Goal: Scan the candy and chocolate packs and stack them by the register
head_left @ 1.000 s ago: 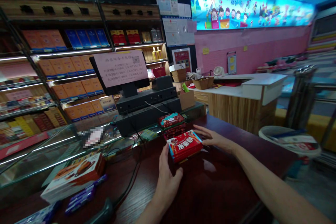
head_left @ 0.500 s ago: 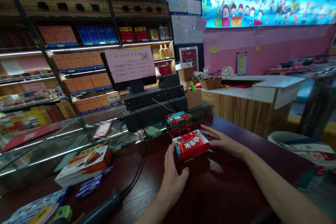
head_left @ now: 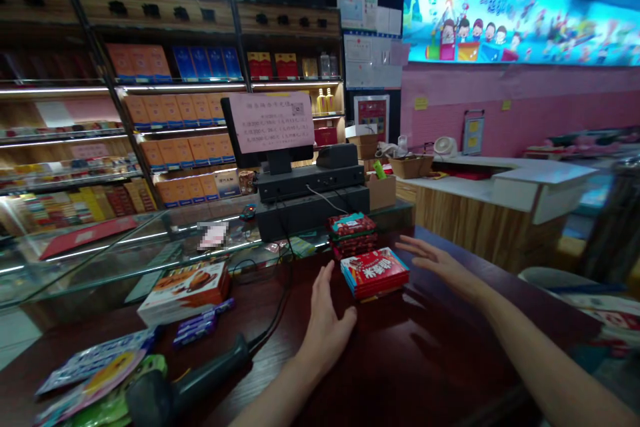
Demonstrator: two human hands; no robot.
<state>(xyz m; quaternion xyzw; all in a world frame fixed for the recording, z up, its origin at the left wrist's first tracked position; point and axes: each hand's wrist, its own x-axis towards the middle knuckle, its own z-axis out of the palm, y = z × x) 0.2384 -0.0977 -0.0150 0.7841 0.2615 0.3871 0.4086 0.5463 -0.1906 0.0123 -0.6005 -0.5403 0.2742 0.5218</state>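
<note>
A small stack of red snack packets (head_left: 375, 271) lies on the dark wooden counter (head_left: 410, 353). My left hand (head_left: 325, 323) hovers just left of the stack with its fingers stretched out, holding nothing. My right hand (head_left: 440, 263) is just right of the stack, fingers spread and lifted off it. Behind the red stack sits a second, darker stack of packets (head_left: 353, 233).
A cash register with a screen and pink notice (head_left: 295, 167) stands on a glass display case (head_left: 125, 260). A biscuit box (head_left: 187, 287), purple bars (head_left: 203, 327), colourful packets (head_left: 95, 367) and a corded barcode scanner (head_left: 185, 383) lie at the left. Shelves of cartons fill the back wall.
Both hands have drawn away from the sides of the red stack, which now lies free on the counter. The view has swung left, showing more of the scanner and packets.
</note>
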